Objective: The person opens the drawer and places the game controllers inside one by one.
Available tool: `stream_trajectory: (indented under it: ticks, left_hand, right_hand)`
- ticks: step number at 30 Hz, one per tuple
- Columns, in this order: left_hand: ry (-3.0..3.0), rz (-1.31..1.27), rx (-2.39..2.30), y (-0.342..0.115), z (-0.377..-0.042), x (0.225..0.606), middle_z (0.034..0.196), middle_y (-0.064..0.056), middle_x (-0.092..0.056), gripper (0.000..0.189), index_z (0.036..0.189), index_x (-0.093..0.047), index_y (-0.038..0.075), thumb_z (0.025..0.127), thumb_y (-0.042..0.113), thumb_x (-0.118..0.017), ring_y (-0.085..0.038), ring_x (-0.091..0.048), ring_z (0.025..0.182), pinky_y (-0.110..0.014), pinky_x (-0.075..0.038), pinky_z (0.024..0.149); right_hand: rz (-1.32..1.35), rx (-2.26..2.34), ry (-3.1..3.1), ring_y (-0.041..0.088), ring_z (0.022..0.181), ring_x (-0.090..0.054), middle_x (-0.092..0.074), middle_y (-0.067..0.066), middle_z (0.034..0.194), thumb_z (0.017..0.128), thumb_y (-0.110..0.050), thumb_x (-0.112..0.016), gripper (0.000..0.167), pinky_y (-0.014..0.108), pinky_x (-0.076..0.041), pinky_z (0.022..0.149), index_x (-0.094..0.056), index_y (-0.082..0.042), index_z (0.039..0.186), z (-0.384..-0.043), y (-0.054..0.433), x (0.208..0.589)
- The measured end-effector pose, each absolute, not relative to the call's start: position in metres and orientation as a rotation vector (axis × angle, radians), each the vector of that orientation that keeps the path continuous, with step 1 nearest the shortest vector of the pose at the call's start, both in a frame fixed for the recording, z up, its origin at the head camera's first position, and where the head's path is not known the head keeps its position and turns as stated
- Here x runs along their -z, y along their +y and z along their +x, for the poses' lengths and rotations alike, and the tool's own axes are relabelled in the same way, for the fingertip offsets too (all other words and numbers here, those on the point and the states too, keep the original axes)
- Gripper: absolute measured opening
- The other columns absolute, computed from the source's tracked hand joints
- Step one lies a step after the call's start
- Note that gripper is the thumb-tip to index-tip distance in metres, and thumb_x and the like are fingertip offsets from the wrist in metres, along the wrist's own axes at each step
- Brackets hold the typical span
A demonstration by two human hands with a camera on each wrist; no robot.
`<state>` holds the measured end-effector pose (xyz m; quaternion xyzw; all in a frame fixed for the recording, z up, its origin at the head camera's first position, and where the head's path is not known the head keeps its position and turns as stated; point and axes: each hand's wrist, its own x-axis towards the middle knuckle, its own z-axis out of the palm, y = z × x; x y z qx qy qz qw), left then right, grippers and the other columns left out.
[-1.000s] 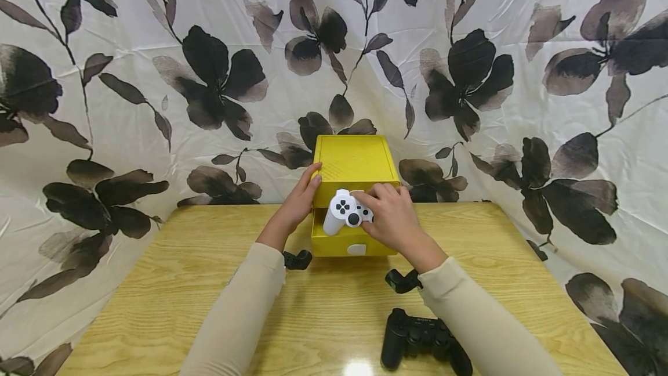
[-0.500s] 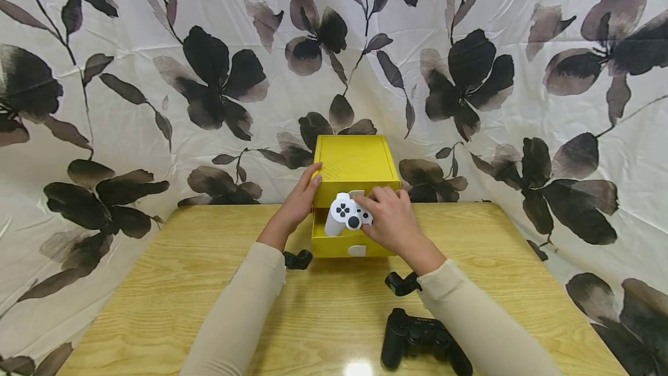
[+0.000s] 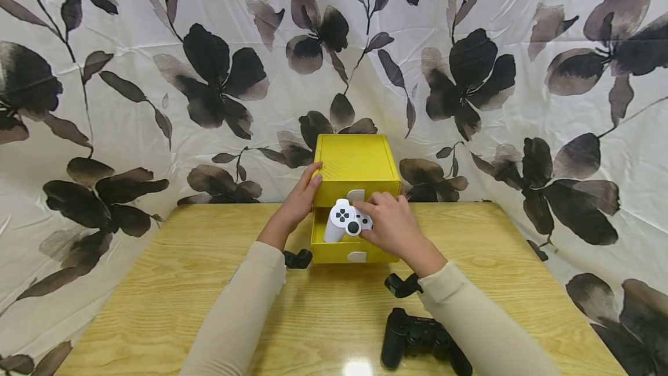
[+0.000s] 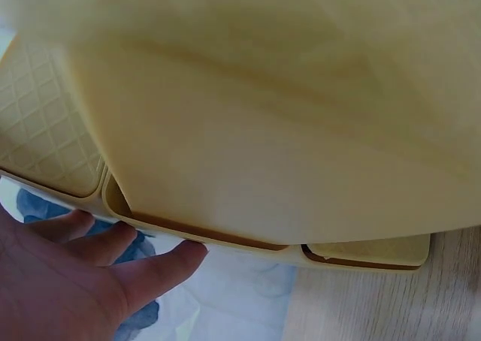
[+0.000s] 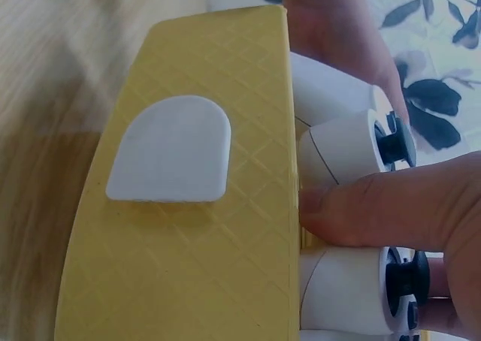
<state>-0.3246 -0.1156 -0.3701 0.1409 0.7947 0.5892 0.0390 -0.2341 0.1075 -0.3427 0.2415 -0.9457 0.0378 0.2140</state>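
Observation:
A yellow two-drawer box (image 3: pixel 357 158) stands at the table's back, its lower drawer (image 3: pixel 323 254) pulled out. My right hand (image 3: pixel 391 222) grips a white game controller (image 3: pixel 341 219) by its right side, thumb between the two black sticks in the right wrist view. The controller sits tilted within the open drawer, behind its front panel (image 5: pixel 165 236) with a white tab (image 5: pixel 169 149). How far its underside rests on the drawer floor is hidden. My left hand (image 3: pixel 300 199) rests against the box's left side, fingers (image 4: pixel 161 275) extended along its frame in the left wrist view.
A black game controller (image 3: pixel 423 338) lies on the wooden table (image 3: pixel 182 283) near the front, beside my right sleeve. Dark wrist-worn devices show at my left wrist (image 3: pixel 297 259) and right wrist (image 3: pixel 402 284). Floral cloth (image 3: pixel 219 4) hangs close behind the box.
The white controller has moved down, lower into the drawer, with my right hand. The lower drawer has come out a little farther toward me. My left hand stays in place.

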Motion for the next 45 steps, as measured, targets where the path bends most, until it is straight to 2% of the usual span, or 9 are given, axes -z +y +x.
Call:
stream_trajectory:
  ticks: [8, 15, 27, 34, 41, 45]
  left_hand:
    - [2.417, 0.436, -1.797, -0.116, -0.321, 0.366, 0.163, -0.006, -0.012, 0.051, 0.152, -0.018, 0.038, 0.104, 0.049, -0.029, -0.041, -0.032, 0.14, -0.066, -0.033, 0.107]
    - [2.423, 0.436, -1.825, -0.116, -0.323, 0.369, 0.162, -0.005, -0.016, 0.049, 0.149, -0.023, 0.042, 0.102, 0.052, -0.032, -0.04, -0.033, 0.139, -0.066, -0.034, 0.106]
    - [2.428, 0.443, -1.825, -0.116, -0.323, 0.369, 0.162, -0.004, -0.015, 0.05, 0.149, -0.024, 0.041, 0.102, 0.053, -0.032, -0.04, -0.033, 0.139, -0.066, -0.034, 0.106]
    - [2.432, 0.431, -1.802, -0.115, -0.322, 0.367, 0.163, -0.004, -0.013, 0.05, 0.15, -0.022, 0.042, 0.102, 0.054, -0.031, -0.04, -0.031, 0.141, -0.066, -0.033, 0.107]
    - [2.421, 0.41, -1.768, -0.115, -0.324, 0.364, 0.163, -0.008, -0.009, 0.051, 0.154, -0.016, 0.035, 0.106, 0.043, -0.029, -0.042, -0.027, 0.143, -0.066, -0.032, 0.107]
    - [2.422, 0.397, -1.761, -0.117, -0.325, 0.365, 0.163, -0.007, -0.01, 0.051, 0.154, -0.016, 0.036, 0.105, 0.045, -0.029, -0.042, -0.028, 0.143, -0.066, -0.032, 0.107]
  right_hand:
    - [0.679, -0.1, -2.715, 0.023, 0.101, -0.061, -0.069, 0.001, 0.11, 0.074, -0.036, -0.083, 0.056, 0.04, -0.047, 0.077, -0.066, -0.024, 0.126, -0.236, 0.106, 0.343]
    - [0.668, -0.145, -2.764, 0.022, 0.109, -0.063, -0.07, 0.0, 0.116, 0.077, -0.034, -0.081, 0.053, 0.043, -0.045, 0.082, -0.066, -0.022, 0.126, -0.239, 0.104, 0.345]
    - [0.725, -0.238, -2.834, 0.022, 0.089, -0.067, -0.074, -0.002, 0.103, 0.076, -0.028, -0.082, 0.044, 0.038, -0.044, 0.07, -0.07, -0.018, 0.118, -0.249, 0.1, 0.347]
    - [0.731, -0.252, -2.923, 0.022, 0.093, -0.067, -0.073, 0.0, 0.107, 0.079, -0.028, -0.08, 0.042, 0.039, -0.05, 0.076, -0.07, -0.018, 0.118, -0.254, 0.099, 0.35]
    - [0.719, -0.315, -2.978, 0.02, 0.089, -0.066, -0.073, -0.001, 0.105, 0.08, -0.029, -0.08, 0.039, 0.037, -0.051, 0.078, -0.071, -0.018, 0.116, -0.259, 0.097, 0.353]
    - [0.699, -0.323, -3.019, 0.019, 0.09, -0.066, -0.073, -0.001, 0.108, 0.081, -0.03, -0.079, 0.04, 0.036, -0.051, 0.079, -0.071, -0.019, 0.118, -0.261, 0.096, 0.355]
